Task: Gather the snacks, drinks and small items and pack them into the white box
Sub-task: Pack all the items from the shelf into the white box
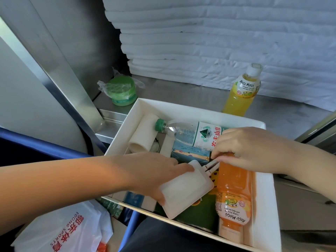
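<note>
Orange Mogu Mogu bottle (234,188) beside pouch (187,190) in white box (264,200)

One head-worn wide-angle view looks forward and steeply down, close over the box (264,197) and the bench (200,93) beyond.

The box (265,206) was white. Inside it were an orange bottle (234,188), a clear bottle (181,131) with a green cap and red-lettered label, and a white pouch (185,190). Behind it stood a yellow bottle (241,95) and a green jar (121,91).
</note>
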Demonstrator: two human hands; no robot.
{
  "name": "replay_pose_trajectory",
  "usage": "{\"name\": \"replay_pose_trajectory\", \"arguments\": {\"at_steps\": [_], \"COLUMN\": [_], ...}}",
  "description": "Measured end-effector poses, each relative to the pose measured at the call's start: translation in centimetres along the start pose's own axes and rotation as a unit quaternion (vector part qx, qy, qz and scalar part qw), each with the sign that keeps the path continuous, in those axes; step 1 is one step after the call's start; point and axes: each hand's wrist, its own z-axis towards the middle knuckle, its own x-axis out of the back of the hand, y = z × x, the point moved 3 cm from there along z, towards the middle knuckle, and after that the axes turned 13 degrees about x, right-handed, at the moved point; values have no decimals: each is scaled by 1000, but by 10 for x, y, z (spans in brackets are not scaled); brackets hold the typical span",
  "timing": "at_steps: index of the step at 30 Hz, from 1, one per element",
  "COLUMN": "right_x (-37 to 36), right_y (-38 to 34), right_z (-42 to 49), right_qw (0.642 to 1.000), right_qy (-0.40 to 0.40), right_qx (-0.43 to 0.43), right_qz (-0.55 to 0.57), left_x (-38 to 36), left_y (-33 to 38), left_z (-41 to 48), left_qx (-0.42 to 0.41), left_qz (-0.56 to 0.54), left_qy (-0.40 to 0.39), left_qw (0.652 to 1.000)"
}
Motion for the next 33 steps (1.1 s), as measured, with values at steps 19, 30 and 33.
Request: {"name": "replay_pose_trajectory", "arguments": {"at_steps": [19,30,33], "right_x": [-1,14,24], "right_y": [-4,8,20], "right_z": [3,-4,-6], "right_qw": [1000,981,954], "right_qy": [13,168,259], "right_qx": [-9,-69,-103], "right_qz": [-15,-65,-113], "left_x": [4,60,48], "left_y": [7,-46,-58], "left_z": [2,8,21], "left_qx": [-58,132,150], "left_qz": [58,87,60], "left_qy": [50,299,259], "left_qw": [995,941,952]}}
